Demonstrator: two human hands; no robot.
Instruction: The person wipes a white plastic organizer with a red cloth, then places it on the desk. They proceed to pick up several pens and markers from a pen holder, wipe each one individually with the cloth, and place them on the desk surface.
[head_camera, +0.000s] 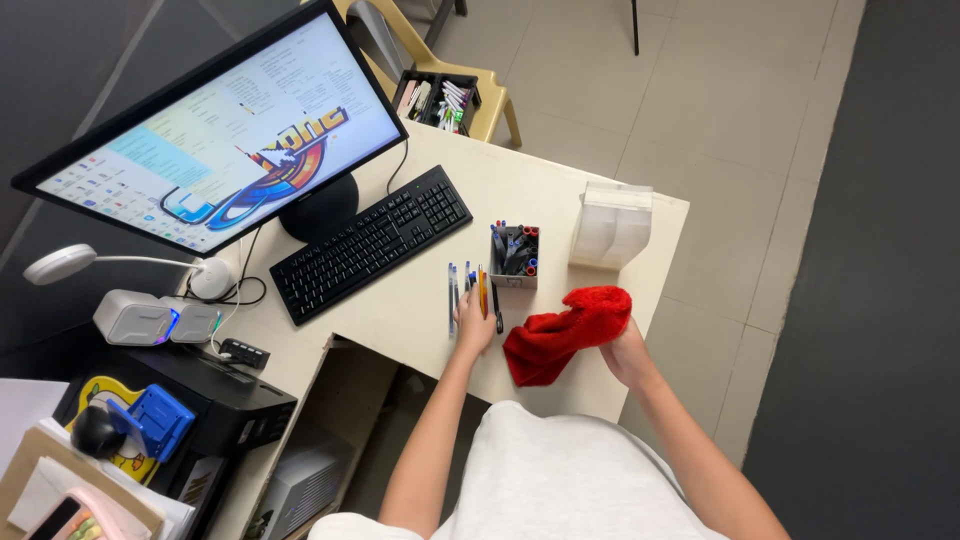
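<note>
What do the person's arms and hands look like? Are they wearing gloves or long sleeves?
No gloves and no long sleeves. Both forearms are bare from the elbows down, and the left hand and right hand are bare too. I can't see any watch, bracelet or rings, though the hands are small in the picture. The person wears a light grey top, which covers the body at the bottom of the view.

1. Pale tiled floor (700, 120), meeting a dark grey strip (890, 250) on the right.
2. Cream worktop (520, 180) (evenly lit).
3. Yellow plastic chair (490, 100) behind it.
4. White desk lamp (70, 262) at left.
</note>
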